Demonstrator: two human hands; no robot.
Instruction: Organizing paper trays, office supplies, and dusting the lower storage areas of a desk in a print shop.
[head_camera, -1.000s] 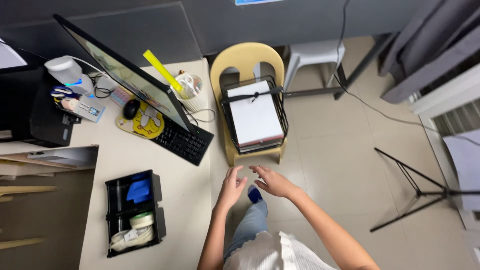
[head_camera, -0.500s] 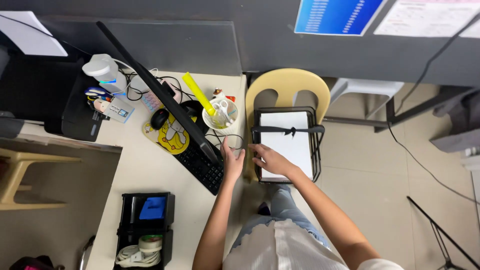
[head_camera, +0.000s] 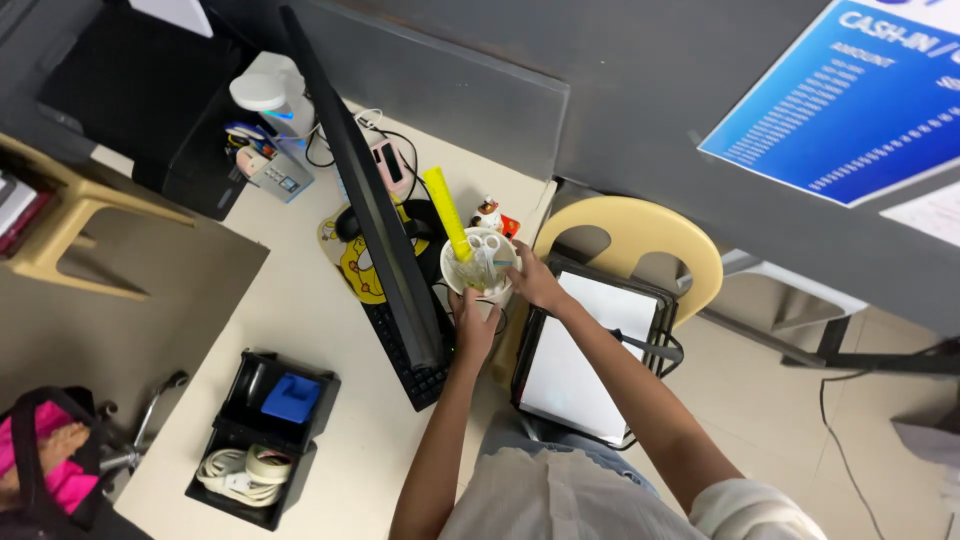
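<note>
Since half a second ago, both hands are coming further forward over the desk, from the edge of the keyboard to the white cup (head_camera: 478, 262) that is standing just behind them. The left hand (head_camera: 473, 325) is now touching the near side of the cup from below, and the right hand (head_camera: 533, 279) is closing around its right rim; whether the fingers are really clamping it, I cannot tell. The two hands are close together, with only the cup between them. Inside the cup scissors (head_camera: 487, 250) are standing, and a long yellow ruler (head_camera: 446, 213) is leaning out to the far left. I think the cup is light and stiff but top-heavy because of the ruler, so it is tipping easily; holding it low around the wall seems safer than at the rim. The black keyboard (head_camera: 405, 350) is lying just left of the left hand, and the tray of white paper (head_camera: 585, 355) is under the right forearm.
</note>
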